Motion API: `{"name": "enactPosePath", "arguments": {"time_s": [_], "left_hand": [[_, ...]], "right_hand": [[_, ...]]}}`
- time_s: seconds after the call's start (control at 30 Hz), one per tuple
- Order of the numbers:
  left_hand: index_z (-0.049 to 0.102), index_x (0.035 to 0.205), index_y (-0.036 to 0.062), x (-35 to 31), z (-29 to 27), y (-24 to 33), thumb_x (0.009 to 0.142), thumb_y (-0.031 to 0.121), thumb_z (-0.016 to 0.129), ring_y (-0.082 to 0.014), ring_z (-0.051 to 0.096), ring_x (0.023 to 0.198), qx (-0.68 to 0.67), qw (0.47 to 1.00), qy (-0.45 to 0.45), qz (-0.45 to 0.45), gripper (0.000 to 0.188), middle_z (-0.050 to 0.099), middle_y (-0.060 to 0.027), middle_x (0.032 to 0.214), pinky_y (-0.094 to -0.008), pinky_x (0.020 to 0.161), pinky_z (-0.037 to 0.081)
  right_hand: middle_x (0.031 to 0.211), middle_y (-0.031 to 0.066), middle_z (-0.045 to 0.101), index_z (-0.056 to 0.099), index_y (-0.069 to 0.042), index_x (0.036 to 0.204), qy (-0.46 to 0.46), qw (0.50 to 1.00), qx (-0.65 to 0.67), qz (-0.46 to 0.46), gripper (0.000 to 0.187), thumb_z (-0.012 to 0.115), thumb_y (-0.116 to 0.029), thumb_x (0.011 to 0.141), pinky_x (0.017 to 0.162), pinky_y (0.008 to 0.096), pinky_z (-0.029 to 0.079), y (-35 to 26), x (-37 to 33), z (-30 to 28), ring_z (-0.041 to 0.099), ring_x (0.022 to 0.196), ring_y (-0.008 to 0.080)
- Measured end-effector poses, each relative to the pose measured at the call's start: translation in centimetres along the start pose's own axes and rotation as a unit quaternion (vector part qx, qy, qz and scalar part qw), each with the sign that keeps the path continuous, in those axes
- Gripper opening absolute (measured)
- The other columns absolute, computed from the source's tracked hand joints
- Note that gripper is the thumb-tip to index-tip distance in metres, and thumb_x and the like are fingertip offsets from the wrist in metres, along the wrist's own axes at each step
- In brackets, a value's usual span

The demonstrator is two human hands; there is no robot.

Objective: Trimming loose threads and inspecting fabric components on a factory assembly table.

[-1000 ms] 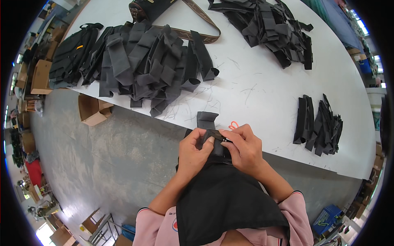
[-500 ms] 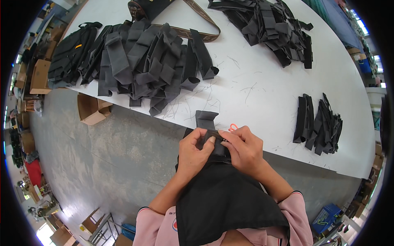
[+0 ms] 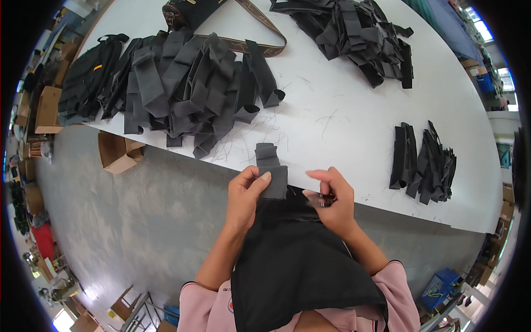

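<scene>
My left hand (image 3: pixel 246 193) pinches a dark grey fabric strip (image 3: pixel 274 183) between thumb and fingers, at the table's near edge. The strip is folded, with a flat square flap toward me and a creased end lying over the white tabletop. A little to the right, apart from the strip, my right hand (image 3: pixel 337 202) is curled round small dark thread snips (image 3: pixel 326 200). Their blades are blurred and partly hidden by the fingers; its index finger is raised off them. Below both hands hangs a black apron (image 3: pixel 310 260) on my front.
A big heap of grey strips (image 3: pixel 182 88) lies at the left, beside a black backpack (image 3: pixel 91 80). More strips (image 3: pixel 359 39) are piled at the far side, and small bundles (image 3: pixel 423 163) at the right. Thread scraps litter the white table (image 3: pixel 343 144). A cardboard box (image 3: pixel 119 154) stands below its edge.
My hands have moved apart; the right one has drawn away from the strip with the snips. In my left hand the strip's near flap now lies flat and in plain sight.
</scene>
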State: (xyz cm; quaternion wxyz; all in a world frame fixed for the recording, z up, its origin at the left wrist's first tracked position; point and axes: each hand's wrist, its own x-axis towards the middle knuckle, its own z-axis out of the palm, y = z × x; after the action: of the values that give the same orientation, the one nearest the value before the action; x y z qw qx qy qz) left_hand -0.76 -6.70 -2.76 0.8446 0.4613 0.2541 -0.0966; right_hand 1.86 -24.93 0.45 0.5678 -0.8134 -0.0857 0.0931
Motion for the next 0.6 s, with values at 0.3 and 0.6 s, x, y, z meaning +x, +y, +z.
{"name": "enactPosePath", "arguments": {"time_s": [0.3, 0.6], "left_hand": [[0.059, 0.085, 0.0065, -0.5, -0.3, -0.7, 0.090, 0.019, 0.056, -0.0021, 0.046, 0.067, 0.019, 0.998, -0.044, -0.028, 0.014, 0.055, 0.0055, 0.076, -0.0170, 0.059, 0.035], [0.060, 0.084, 0.0055, 0.8, 0.0, -0.9, 0.094, 0.026, 0.052, -0.0002, 0.042, 0.062, -0.001, 0.995, 0.009, -0.101, 0.025, 0.052, 0.0071, 0.073, -0.0178, 0.055, 0.032]], "right_hand": [[0.063, -0.0038, 0.038, 0.058, -0.007, 0.079, -0.041, 0.991, 0.125, -0.032, 0.008, 0.065, -0.003, 0.078, 0.047, 0.0203, 0.028, 0.7, 3.4, 4.2, 0.035, 0.055, 0.0051], [0.073, -0.0012, 0.053, 0.056, -0.002, 0.096, -0.042, 0.932, 0.270, 0.237, 0.020, 0.064, -0.017, 0.085, 0.058, 0.0206, 0.038, 2.1, 4.0, 4.6, 0.047, 0.065, 0.0058]]}}
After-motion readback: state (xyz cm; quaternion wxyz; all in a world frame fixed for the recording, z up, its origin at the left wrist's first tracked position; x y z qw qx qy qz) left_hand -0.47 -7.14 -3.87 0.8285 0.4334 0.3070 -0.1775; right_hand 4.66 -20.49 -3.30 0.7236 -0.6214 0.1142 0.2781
